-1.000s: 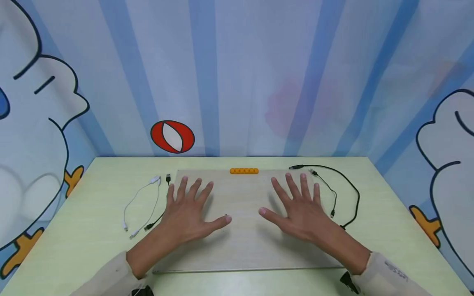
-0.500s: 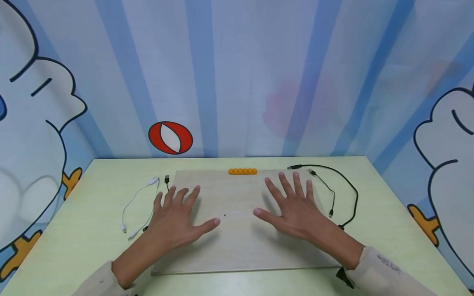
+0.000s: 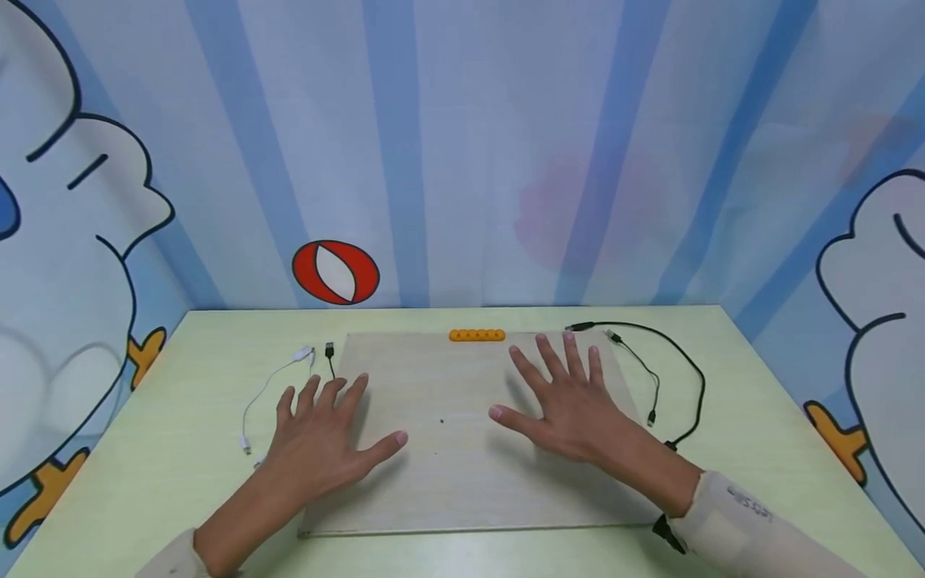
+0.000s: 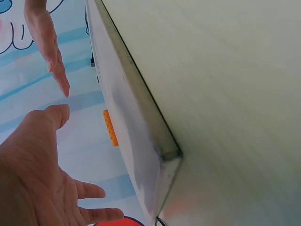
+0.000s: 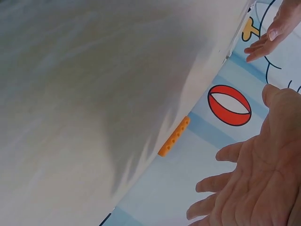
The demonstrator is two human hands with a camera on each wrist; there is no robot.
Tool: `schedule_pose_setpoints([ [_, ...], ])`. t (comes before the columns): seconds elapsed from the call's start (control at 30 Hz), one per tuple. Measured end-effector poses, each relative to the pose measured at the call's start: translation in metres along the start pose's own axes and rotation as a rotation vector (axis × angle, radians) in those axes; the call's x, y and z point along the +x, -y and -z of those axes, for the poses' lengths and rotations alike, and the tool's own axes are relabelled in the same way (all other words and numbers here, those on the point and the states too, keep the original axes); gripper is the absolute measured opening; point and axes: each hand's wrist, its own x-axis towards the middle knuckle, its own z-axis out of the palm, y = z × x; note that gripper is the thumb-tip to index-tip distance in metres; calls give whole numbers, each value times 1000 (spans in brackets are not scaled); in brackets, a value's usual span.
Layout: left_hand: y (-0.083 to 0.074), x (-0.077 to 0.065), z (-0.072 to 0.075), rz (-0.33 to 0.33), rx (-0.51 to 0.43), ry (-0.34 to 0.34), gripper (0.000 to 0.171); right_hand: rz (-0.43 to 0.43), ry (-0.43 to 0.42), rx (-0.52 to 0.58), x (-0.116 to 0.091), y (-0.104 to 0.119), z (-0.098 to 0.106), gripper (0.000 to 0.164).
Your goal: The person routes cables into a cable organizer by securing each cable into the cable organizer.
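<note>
My left hand (image 3: pixel 314 441) hovers with spread fingers over the left edge of a pale flat board (image 3: pixel 448 490), holding nothing. Across from it, my right hand (image 3: pixel 571 413) is also spread, palm down above the board's right half, its shadow falling on the surface. Both palms show bare in the wrist views. A knobbly orange bar (image 3: pixel 477 335) lies at the board's far edge, between and beyond the hands. Left of the board is a white cable (image 3: pixel 263 389), partly hidden by my left hand, along with a black USB plug (image 3: pixel 329 351).
To the right of the board lie a long black cable (image 3: pixel 699 385), bent in a curve, and a shorter black cable (image 3: pixel 650 373). The pale table (image 3: pixel 780 482) ends at a striped blue curtain (image 3: pixel 470 160). Cartoon figures flank both sides.
My left hand has drawn left and toward me, now covering more of the white cable. My right hand has shifted slightly left. The cables and orange bar stay in place.
</note>
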Motion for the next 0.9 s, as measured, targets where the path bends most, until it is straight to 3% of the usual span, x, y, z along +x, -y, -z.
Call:
schedule_pose_setpoints([
  [0.57,17,-10,-5,17,40,-52,96,69,37,-27,9,10,-7,91],
  [0.9,26,-15,-5,24,57,-50,72,89,36,-42,13,15,-15,91],
])
